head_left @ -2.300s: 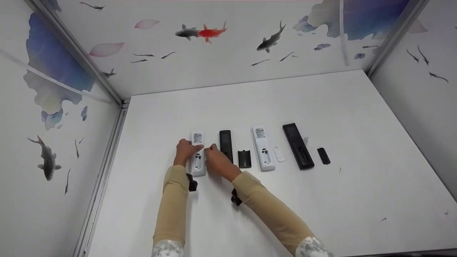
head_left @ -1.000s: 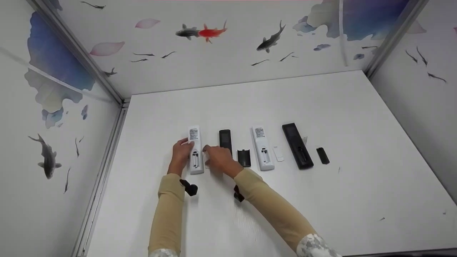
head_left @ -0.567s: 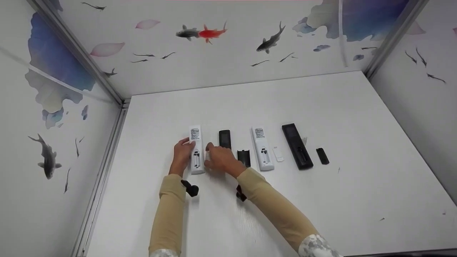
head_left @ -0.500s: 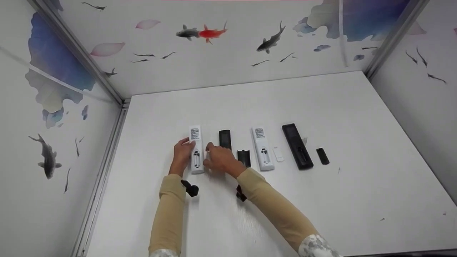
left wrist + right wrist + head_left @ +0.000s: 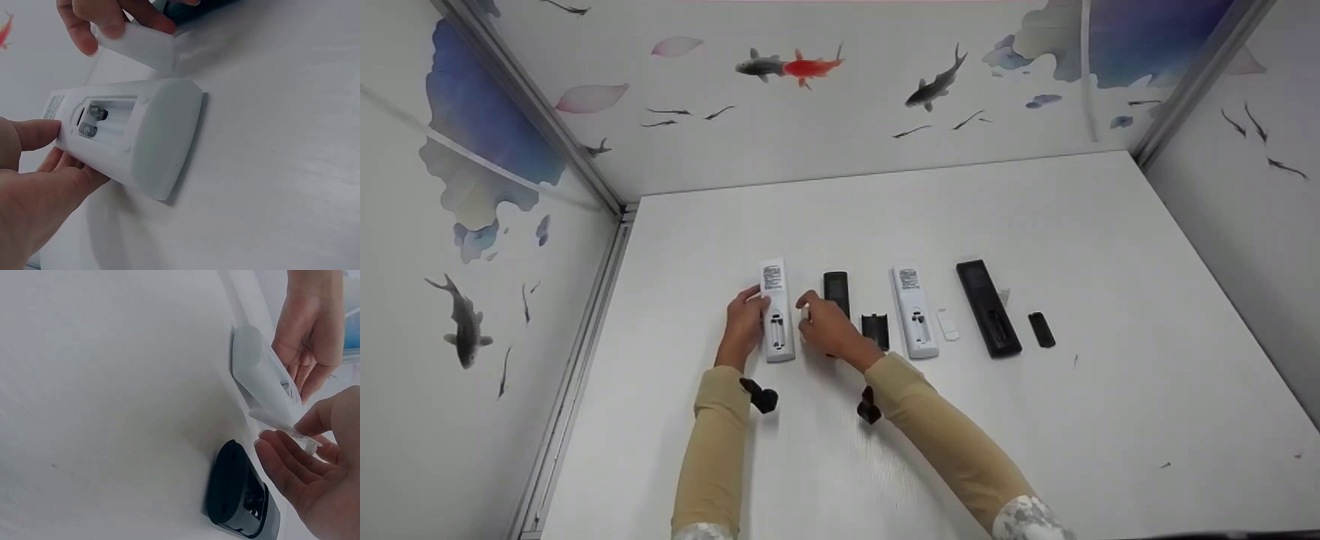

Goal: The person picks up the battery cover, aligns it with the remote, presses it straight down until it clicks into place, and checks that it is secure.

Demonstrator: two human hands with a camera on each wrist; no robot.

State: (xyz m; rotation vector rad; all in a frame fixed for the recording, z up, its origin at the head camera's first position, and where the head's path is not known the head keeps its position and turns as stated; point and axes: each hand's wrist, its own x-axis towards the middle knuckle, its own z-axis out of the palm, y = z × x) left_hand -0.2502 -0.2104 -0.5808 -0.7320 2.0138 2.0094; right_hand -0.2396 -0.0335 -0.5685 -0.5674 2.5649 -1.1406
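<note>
Lying back side up at the left of the row is a white remote control (image 5: 778,349). My left hand (image 5: 742,322) grips its left side, thumb on the back. In the left wrist view its battery compartment (image 5: 109,121) is uncovered, showing coil springs and no batteries. My right hand (image 5: 834,331) is just right of this remote, pinching a thin white battery cover (image 5: 143,46) between thumb and fingers. In the right wrist view that cover (image 5: 278,423) is tilted beside the remote. Partly hidden under my right hand lies a black remote (image 5: 835,289).
Right of my right hand lie a black battery cover (image 5: 875,331), a second white remote (image 5: 915,311) with open compartment, a white cover (image 5: 948,324), a larger black remote (image 5: 988,307) and a small black cover (image 5: 1042,330). White walls stand around the table (image 5: 960,450).
My left thumb has drawn back to the remote's left edge, and the remote has moved slightly away from me. My right hand has shifted a little right, away from the remote, with the cover.
</note>
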